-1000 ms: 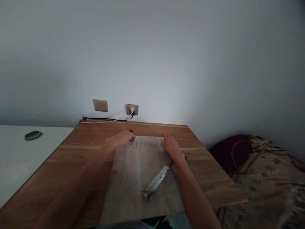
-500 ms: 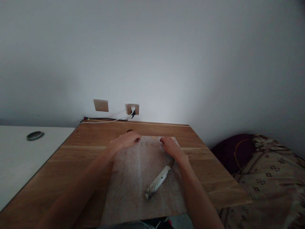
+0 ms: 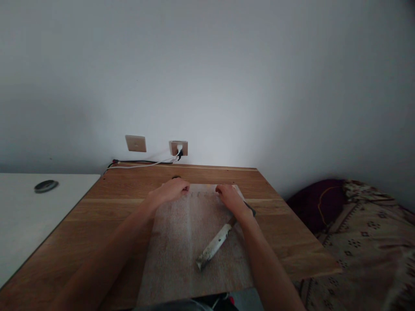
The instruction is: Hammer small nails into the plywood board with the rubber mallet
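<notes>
Moving left since earlier: right hand, closing on left hand along far edge of sheet | grip: both curling narrow, pressing edge down, likely keeping it flat; whether pinching, cannot tell | sheet lying mid-surface, knife resting diagonally on it by right wrist

Single head-worn camera. Faces forward and down across table toward wall. Close range: left hand, right hand at lower centre.

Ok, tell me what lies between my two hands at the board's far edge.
In the head view, only bare board lies between the left hand and right hand; the knife lies nearer.
</notes>
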Available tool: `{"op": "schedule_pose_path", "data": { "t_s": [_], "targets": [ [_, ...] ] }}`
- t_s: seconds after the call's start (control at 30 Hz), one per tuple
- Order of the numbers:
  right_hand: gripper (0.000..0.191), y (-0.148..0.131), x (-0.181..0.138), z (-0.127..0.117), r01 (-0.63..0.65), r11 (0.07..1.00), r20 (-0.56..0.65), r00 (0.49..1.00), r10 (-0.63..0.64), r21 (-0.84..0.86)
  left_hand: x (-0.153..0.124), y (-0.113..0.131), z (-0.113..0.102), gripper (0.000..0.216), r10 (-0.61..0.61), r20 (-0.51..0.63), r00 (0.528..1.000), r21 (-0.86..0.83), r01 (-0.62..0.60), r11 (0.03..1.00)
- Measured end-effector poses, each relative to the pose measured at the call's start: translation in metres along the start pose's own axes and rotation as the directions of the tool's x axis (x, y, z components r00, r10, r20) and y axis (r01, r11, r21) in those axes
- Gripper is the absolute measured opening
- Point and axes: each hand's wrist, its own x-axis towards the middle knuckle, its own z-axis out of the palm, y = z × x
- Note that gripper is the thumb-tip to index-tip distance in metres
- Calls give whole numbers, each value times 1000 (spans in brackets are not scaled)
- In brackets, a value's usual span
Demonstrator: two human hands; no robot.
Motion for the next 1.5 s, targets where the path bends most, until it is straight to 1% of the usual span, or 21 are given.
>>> {"op": "schedule_pose_path", "data": {
  "t_s": [0.1,0.17,0.2,0.27,0.33,0.43,0.57,0.67,0.77,0.83,0.9,0.97,1.0,1.07,1.13,1.17,1.2,1.27,1.37,1.43,1.5],
  "targets": [
    [37,1,1,1,5,1000,-5,1000,-5,18,1,4,0,8,-34,-62,998,-139,25,990],
    [37,2,1,1,8,1000,-8,1000,-7,24,4,8,1,9,-75,-80,994,-363,42,931],
    [36,2,1,1,8,1000,-10,1000,-8,26,6,10,2,11,-116,-76,990,-509,62,859],
    [35,3,0,1,10,1000,-14,1000,-9,28,9,14,5,18,-212,-23,977,-782,114,613],
    [34,2,0,0,9,1000,-15,1000,-9,30,11,18,8,21,-257,67,964,-932,152,329],
    [33,1,-1,0,10,999,-13,1000,-10,31,13,24,10,13,-246,181,952,-980,195,32],
    [35,-1,-2,-2,24,999,-27,999,-24,27,16,38,9,6,-192,300,934,-937,251,-242],
    [34,-2,-1,-5,13,998,-61,998,-9,65,18,50,13,8,-193,305,932,-908,223,-356],
    [28,-7,1,-6,52,961,-204,979,5,272,20,60,23,18,-278,324,904,-897,200,-395],
    [21,-14,2,-5,158,858,-303,953,-2,490,22,65,33,25,-318,349,882,-882,195,-429],
    [17,-22,1,-3,280,691,-345,938,-48,666,23,68,42,26,-325,349,879,-865,169,-472],
    [20,-28,-1,0,350,556,-343,931,-121,754,24,70,49,23,-307,325,894,-854,138,-501],
    [22,-31,-1,1,364,524,-340,929,-146,770,24,70,50,21,-289,315,904,-851,134,-507],
    [25,-31,-1,1,365,538,-349,927,-137,760,25,69,49,18,-243,315,917,-857,165,-489],
    [25,-27,0,1,316,643,-369,928,-56,697,24,64,45,21,-218,329,919,-889,223,-400],
    [24,-24,1,1,264,719,-369,929,-12,643,23,61,41,23,-226,329,917,-915,251,-315],
    [23,-21,2,2,199,799,-359,933,22,567,22,57,37,24,-258,306,916,-945,259,-201],
    [21,-15,4,5,78,928,-306,951,40,364,20,46,29,25,-340,206,918,-963,252,96],
    [19,-12,4,13,12,995,-150,989,3,101,16,29,17,25,-352,45,935,-809,240,536],
    [18,-12,3,17,7,999,-77,997,-3,46,14,22,10,27,-283,12,959,-666,218,713],
    [18,-12,3,18,11,999,-66,998,-8,39,10,22,1,28,-216,6,976,-575,180,798]
  ]
}}
